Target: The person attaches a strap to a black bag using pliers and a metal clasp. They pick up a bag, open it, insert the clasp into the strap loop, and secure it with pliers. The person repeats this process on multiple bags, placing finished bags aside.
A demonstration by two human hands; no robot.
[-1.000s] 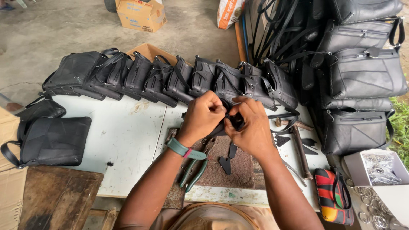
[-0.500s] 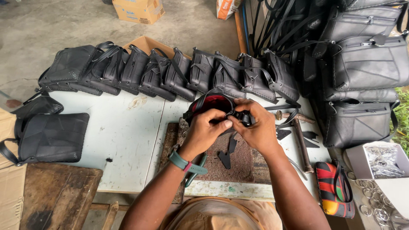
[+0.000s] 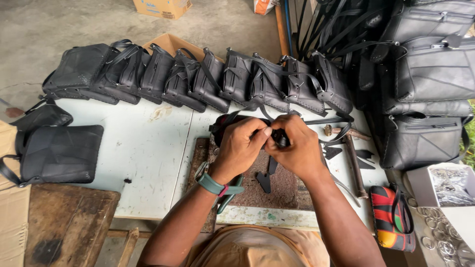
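two hands meet over the middle of the pale worktable (image 3: pixel 148 148), pressed close together with fingers curled. the left hand (image 3: pixel 241 147) and the right hand (image 3: pixel 297 148) both pinch a small black leather piece (image 3: pixel 280 139) between their fingertips, thumbs nearly touching; most of the piece is hidden by the fingers, so its exact shape cannot be told. a teal wristband (image 3: pixel 213 185) sits on the left wrist.

under the hands lies a rough brown cutting slab (image 3: pixel 289 185), with a small black leather offcut (image 3: pixel 263 181) on it near the hands. green-handled pliers (image 3: pixel 228 195) lie at the slab's near left edge, partly under the left forearm. just to the right of the hands, a wooden-handled hammer (image 3: pixel 352 155) lies along the slab's right side, with a few black scraps (image 3: pixel 365 158) beside it.

along the far edge of the table, a row of black leather bags (image 3: pixel 208 79) stands leaning one against the next. on the left, one flat black bag (image 3: pixel 59 153) lies on the table. on the right, a stack of larger black bags (image 3: pixel 425 94) is piled well apart from the hands. near the right corner lies a red, green and yellow striped pouch (image 3: pixel 388 210), and beside it a box of metal rings (image 3: pixel 448 185).
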